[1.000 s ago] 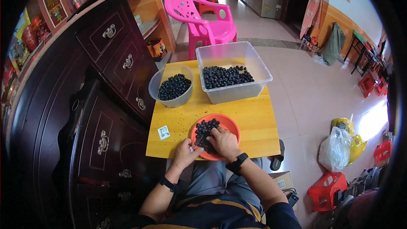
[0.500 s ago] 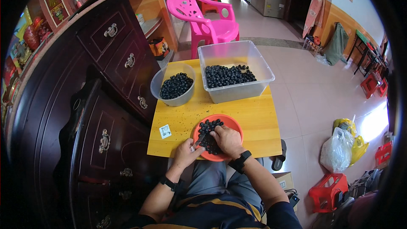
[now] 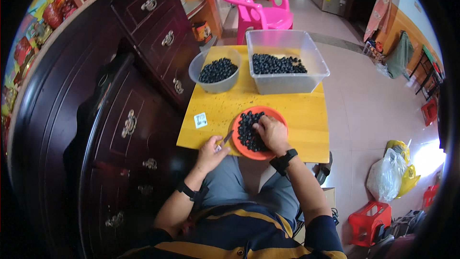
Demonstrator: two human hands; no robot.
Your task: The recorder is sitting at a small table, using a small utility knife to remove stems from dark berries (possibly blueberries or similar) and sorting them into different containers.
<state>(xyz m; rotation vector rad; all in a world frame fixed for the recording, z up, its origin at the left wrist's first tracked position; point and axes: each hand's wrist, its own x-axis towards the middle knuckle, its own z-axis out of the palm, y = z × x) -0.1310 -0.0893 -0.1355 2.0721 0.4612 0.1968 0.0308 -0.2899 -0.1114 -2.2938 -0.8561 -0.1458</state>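
Note:
An orange bowl (image 3: 284, 123) of small round black fruits (image 3: 247, 132) sits near the front edge of the yellow table. My right hand (image 3: 272, 135) reaches into it from the right, fingers bent together down among the fruits; what they pinch is hidden. Just left of the bowl, my left hand (image 3: 210, 156) grips a small knife (image 3: 227, 137), its dark blade pointing up toward the bowl's rim. Farther back stand a round clear tub (image 3: 196, 71) and a larger rectangular clear bin (image 3: 287, 84), both holding more of these fruits.
A white square sticker (image 3: 201, 120) and dark crumbs lie on the yellow table (image 3: 306, 129). A dark wooden cabinet (image 3: 120, 67) flanks it on the left, and a pink chair (image 3: 275, 15) stands behind. Plastic bags (image 3: 385, 172) and a red stool (image 3: 369, 223) are on the right floor.
The view has shifted, so the table sits higher and farther right. My left hand and the knife have drawn back from over the fruits to outside the bowl; my right hand stays inside.

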